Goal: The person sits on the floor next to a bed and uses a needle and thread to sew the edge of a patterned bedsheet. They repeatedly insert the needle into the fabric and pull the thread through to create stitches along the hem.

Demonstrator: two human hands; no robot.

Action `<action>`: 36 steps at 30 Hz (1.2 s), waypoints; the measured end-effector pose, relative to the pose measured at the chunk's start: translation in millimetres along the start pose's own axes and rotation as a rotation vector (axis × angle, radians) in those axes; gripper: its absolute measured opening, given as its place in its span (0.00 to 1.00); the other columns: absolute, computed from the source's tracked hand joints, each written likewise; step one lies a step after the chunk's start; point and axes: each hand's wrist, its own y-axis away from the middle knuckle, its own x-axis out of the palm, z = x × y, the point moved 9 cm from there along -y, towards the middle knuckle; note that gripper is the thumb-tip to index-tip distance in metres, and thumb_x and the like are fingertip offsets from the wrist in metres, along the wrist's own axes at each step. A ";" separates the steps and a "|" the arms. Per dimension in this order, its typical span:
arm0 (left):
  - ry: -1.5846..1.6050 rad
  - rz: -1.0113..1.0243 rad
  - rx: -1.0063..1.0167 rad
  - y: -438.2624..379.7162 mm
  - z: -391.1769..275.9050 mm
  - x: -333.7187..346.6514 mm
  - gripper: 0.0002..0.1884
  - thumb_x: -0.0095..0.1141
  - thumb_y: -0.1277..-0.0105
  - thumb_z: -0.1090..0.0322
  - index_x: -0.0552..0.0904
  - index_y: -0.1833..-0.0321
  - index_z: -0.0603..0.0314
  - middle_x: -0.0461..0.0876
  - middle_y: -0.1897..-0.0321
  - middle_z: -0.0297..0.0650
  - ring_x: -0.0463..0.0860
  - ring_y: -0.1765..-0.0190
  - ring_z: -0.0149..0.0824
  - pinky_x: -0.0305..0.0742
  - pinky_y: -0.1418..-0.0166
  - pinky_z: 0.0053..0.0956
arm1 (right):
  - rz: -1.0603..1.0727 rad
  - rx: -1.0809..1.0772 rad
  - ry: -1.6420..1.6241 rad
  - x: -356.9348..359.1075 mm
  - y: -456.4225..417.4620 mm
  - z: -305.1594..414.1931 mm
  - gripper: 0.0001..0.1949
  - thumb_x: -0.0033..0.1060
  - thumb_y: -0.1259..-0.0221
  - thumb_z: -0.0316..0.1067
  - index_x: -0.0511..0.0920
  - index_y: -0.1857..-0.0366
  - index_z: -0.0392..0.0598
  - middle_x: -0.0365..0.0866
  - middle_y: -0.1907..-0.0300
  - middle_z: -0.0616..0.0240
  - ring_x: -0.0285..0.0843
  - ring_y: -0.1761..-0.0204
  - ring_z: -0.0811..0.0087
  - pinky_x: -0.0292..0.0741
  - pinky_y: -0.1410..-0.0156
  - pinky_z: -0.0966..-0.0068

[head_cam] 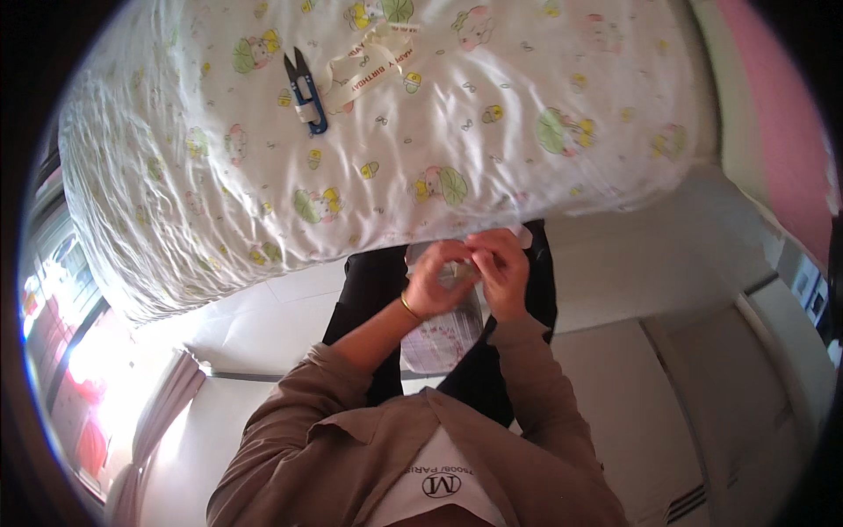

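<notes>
My left hand (440, 280), with a thin gold-coloured bangle on its wrist, is held at the near edge of the cloth-covered bed (395, 197). Its fingertips meet those of my right hand (502, 271) over my lap. Whether something small is pinched between them cannot be made out. Under the hands, between my legs, is a pale object with a pinkish print (442, 339), partly hidden by them. On the cloth beyond lie thread snips (305, 92) with blue handles and dark blades. To their right is a loosely curled cream ribbon (375, 69) with red lettering.
My legs in black trousers (369, 283) are against the bed's near side. A pink and pale green padded edge (757, 112) rises at the right. Pale floor tiles (303, 283) show below the bed. At the lower left hangs a curtain (161, 412) beside bright light.
</notes>
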 end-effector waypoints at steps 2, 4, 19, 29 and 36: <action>0.028 -0.012 0.086 -8.9 8.2 12.8 0.24 0.67 0.53 0.77 0.74 0.51 0.60 0.79 0.56 0.44 0.79 0.54 0.42 0.73 0.48 0.34 | -0.033 -0.112 0.053 -11.2 -6.4 -19.3 0.05 0.61 0.45 0.26 0.81 0.65 0.43 0.77 0.61 0.63 0.75 0.59 0.73 0.71 0.56 0.79; 0.123 -0.037 0.099 -12.8 24.2 24.9 0.24 0.66 0.54 0.77 0.75 0.52 0.61 0.79 0.57 0.46 0.79 0.54 0.47 0.73 0.48 0.35 | -0.092 -0.144 0.018 -21.6 -10.5 -32.1 0.05 0.62 0.45 0.26 0.81 0.65 0.43 0.78 0.62 0.63 0.74 0.58 0.72 0.72 0.55 0.77; 0.014 -0.164 0.427 3.9 6.9 15.6 0.13 0.57 0.44 0.79 0.79 0.55 0.63 0.82 0.61 0.46 0.81 0.61 0.44 0.74 0.54 0.32 | 0.153 -0.342 -0.154 -16.6 -8.8 -24.3 0.08 0.49 0.31 0.33 0.74 0.68 0.41 0.73 0.69 0.66 0.64 0.75 0.83 0.62 0.69 0.86; 1.025 -0.301 0.017 -42.2 -15.9 -59.3 0.21 0.51 0.30 0.62 0.68 0.40 0.68 0.74 0.45 0.47 0.79 0.52 0.35 0.77 0.52 0.25 | 0.283 -0.122 -0.343 -7.6 34.9 -76.0 0.16 0.48 0.29 0.43 0.68 0.77 0.48 0.70 0.67 0.69 0.56 0.77 0.85 0.54 0.73 0.85; 1.318 -0.018 -0.042 -91.3 -7.8 -56.7 0.15 0.49 0.29 0.62 0.71 0.49 0.67 0.67 0.77 0.30 0.64 0.77 0.25 0.63 0.73 0.18 | 0.271 -0.203 -0.307 -9.7 47.9 -57.0 0.16 0.49 0.30 0.43 0.68 0.78 0.49 0.70 0.69 0.71 0.56 0.77 0.84 0.54 0.73 0.85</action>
